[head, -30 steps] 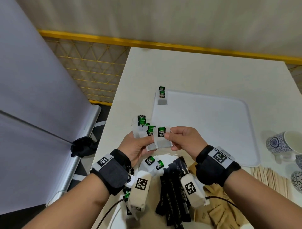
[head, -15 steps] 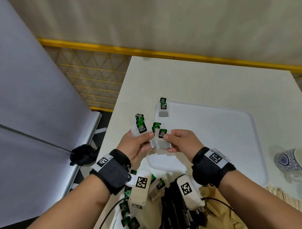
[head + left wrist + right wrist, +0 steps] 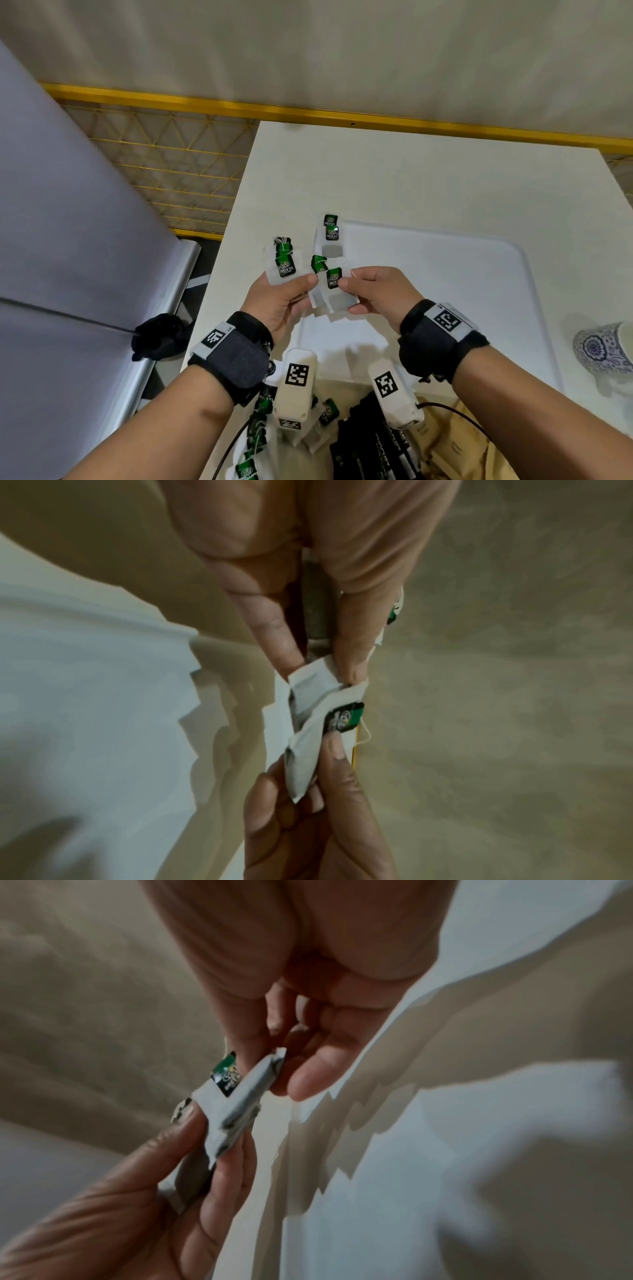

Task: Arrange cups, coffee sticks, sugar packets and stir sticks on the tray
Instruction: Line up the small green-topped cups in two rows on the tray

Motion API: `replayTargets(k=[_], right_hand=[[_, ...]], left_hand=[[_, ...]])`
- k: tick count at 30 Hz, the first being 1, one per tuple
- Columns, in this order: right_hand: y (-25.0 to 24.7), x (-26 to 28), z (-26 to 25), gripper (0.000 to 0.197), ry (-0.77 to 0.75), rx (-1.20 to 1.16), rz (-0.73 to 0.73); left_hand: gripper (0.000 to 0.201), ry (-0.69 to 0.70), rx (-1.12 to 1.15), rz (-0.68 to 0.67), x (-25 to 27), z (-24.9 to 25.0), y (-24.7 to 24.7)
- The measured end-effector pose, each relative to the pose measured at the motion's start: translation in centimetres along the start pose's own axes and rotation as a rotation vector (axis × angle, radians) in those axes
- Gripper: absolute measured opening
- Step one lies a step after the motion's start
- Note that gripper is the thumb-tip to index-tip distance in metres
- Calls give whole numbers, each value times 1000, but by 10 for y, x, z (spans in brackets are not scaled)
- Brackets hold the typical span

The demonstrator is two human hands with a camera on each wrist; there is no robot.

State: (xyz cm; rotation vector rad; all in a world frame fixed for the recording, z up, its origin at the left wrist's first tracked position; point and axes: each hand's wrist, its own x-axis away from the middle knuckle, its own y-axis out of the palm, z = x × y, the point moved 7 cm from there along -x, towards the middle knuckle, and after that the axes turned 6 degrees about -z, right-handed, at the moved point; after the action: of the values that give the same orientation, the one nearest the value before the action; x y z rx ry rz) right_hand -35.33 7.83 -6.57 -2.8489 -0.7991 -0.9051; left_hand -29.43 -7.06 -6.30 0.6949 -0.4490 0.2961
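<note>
Over the near-left corner of the white tray [image 3: 445, 274], both hands hold white tea bags with green tags. My left hand [image 3: 305, 284] grips a fanned bunch of tea bags [image 3: 284, 269]. My right hand [image 3: 346, 287] pinches one tea bag [image 3: 334, 284] by its right edge, between thumb and fingers. In the left wrist view the left hand [image 3: 320, 658] and the tea bag [image 3: 315, 696] meet the right thumb from below. The right wrist view shows the right hand [image 3: 270, 1069] pinching the tea bag [image 3: 236, 1096]. One tea bag [image 3: 330, 240] lies on the tray's far-left corner.
Black coffee sticks [image 3: 370, 445], brown sugar packets [image 3: 445, 459] and more loose tea bags [image 3: 257, 428] lie at the table's near edge below my wrists. A blue-patterned cup [image 3: 603, 353] stands right of the tray. The table's left edge drops off beside my left hand.
The bunch in my left hand has drawn away to the left of the bag that my right hand pinches. Both hands have shifted slightly forward over the tray's corner.
</note>
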Motion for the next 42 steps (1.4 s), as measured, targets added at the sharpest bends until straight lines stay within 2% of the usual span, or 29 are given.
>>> replayTargets(k=[5,9,12,16,22,26,29,35,39,41,42], right_hand=[[1,-6,0,8,12,26,-7],[-5,-7,-4,11,-3,32,16],[-13,-15,-10,7,-10,46,96],[-19,-41,-17,20,5,148,211],[-18,-67,-31,25,9,195,302],[-23,-71,-30,32,21,393,353],[-28,-72,-31,28,5,476,383],[-25,-75,-32,23,-5,461,345],[-24,-64,-40,14,-74,417,338],[-13,-51,-45,4,-126,302,245],[-5,-44,-45,7,-132,231,182]], left_hand=[[31,-2,-17,12,-9,-1,2],[28,0,-37,76,-16,3,-6],[30,3,-28,149,-20,7,-19],[34,-13,-15,195,-23,13,-28],[33,-24,-39,174,-27,18,-27],[33,-11,-46,157,-29,19,-26],[31,1,-41,148,-31,19,-25],[29,9,-22,126,-32,19,-21],[32,-2,-2,127,-33,18,-20],[35,-8,19,123,-34,16,-17],[36,-8,29,116,-35,15,-15]])
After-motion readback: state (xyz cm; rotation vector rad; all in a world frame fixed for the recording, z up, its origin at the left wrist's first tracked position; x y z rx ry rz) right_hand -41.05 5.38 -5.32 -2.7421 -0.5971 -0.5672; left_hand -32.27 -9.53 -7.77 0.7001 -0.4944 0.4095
